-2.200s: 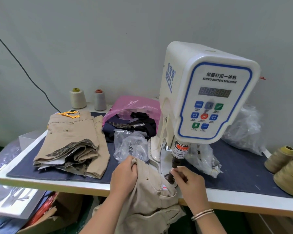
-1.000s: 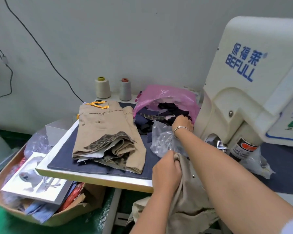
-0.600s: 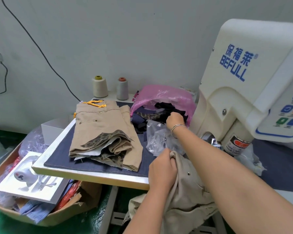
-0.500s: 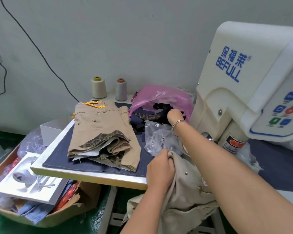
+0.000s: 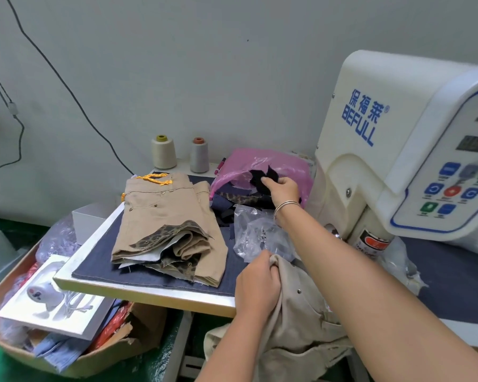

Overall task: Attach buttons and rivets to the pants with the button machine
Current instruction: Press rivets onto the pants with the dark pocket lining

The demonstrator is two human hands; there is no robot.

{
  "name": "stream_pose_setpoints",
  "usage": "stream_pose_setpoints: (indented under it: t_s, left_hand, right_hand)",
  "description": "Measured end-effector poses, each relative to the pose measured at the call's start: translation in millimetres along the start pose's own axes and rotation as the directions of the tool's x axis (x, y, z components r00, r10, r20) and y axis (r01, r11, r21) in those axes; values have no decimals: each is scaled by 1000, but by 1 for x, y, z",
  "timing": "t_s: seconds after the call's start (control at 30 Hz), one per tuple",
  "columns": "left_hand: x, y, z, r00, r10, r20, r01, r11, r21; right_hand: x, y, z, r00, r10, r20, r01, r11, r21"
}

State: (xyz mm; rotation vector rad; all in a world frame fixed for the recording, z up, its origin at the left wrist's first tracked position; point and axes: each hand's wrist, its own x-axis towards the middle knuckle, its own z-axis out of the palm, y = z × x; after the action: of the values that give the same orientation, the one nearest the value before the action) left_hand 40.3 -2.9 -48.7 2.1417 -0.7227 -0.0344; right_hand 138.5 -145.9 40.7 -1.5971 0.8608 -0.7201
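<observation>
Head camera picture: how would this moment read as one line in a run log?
left hand: grips beige pants at table edge | right hand: holds black fabric scrap by pink bag | button machine: untouched

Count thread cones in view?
2. Cream cone and grey cone stand side by side at the table's back edge by the wall. Others may sit outside the frame.

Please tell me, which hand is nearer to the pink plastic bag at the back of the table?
The right hand. It reaches across to the pink plastic bag and holds a black fabric scrap at its mouth. The left hand is far nearer the table's front edge, gripping the beige pants.
</observation>
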Motion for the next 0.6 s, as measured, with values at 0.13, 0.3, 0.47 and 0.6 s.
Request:
stream_pose_setpoints:
  t_s: [0.13, 0.3, 0.47, 0.6]
  left_hand:
    - [1, -1, 0, 999, -30, 11, 30, 999, -11]
    - [1, -1, 0, 1000, -3, 1, 3, 1000, -2]
    - [1, -2, 2, 1000, -22, 1, 22, 1000, -9]
    - [2, -3, 1, 1000, -26, 16, 26, 1000, -11]
  right_hand:
    - [-7, 9, 6, 996, 64, 57, -58, 993, -100]
    - [-10, -28, 1, 984, 162, -75, -110, 881, 459]
    - [-38, -60, -1, 959, 159, 235, -284, 554, 783]
    - [-75, -56, -9, 893, 173, 416, -449, 418, 790]
